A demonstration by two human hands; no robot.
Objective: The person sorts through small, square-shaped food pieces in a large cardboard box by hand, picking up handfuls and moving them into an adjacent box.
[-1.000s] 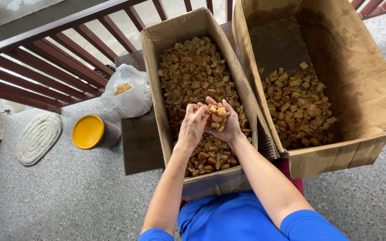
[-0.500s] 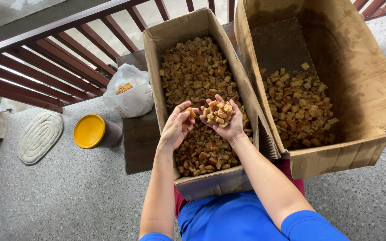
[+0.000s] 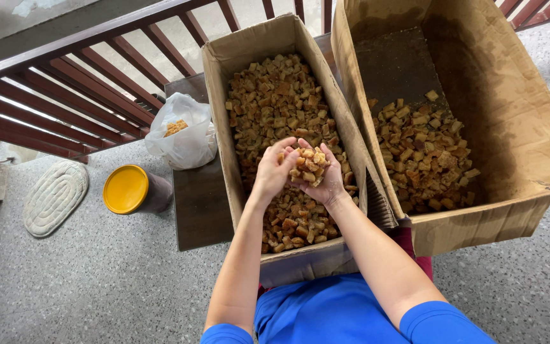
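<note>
Golden-brown, crusty bread cubes (image 3: 308, 167) sit heaped in the cupped right hand (image 3: 323, 181); the left hand (image 3: 274, 172), fingers curved, presses against them above the narrow cardboard box (image 3: 219, 95).

Your right hand (image 3: 323, 181) cups a heap of brown crouton cubes (image 3: 307, 163) over the narrow cardboard box (image 3: 223, 95); your left hand (image 3: 274, 171) presses against them. A wider box (image 3: 510, 121) stands just beside, partly filled.
</note>
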